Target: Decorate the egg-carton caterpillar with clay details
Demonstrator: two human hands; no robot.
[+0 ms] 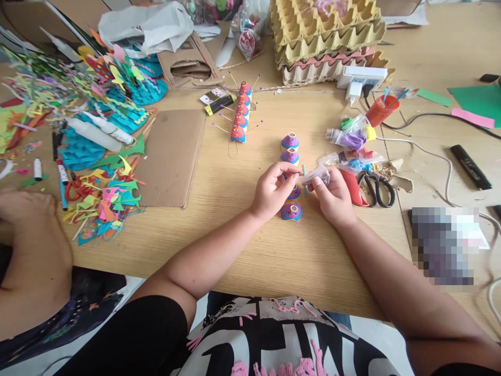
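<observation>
My left hand (276, 190) is closed in a pinch at the middle of the table, on something small and dark that I cannot make out. Facing it, my right hand (334, 196) grips a small clear plastic bag (318, 176), its end near my left fingertips. Beneath both hands runs a row of blue and purple egg-carton cups (291, 211) with yellow rings on top; the middle of the row is partly hidden. Farther back stands a second row of red and blue cups (238, 133) with drawn faces and pins sticking out.
Left lie paper scraps (111, 201), glue bottles (94, 134) and cardboard (168, 156); a person's arm (35, 245) rests there. Right are black-handled scissors (378, 190), bagged clay (352, 138), a red cup (382, 109) and cables. Egg trays (329, 42) are stacked behind.
</observation>
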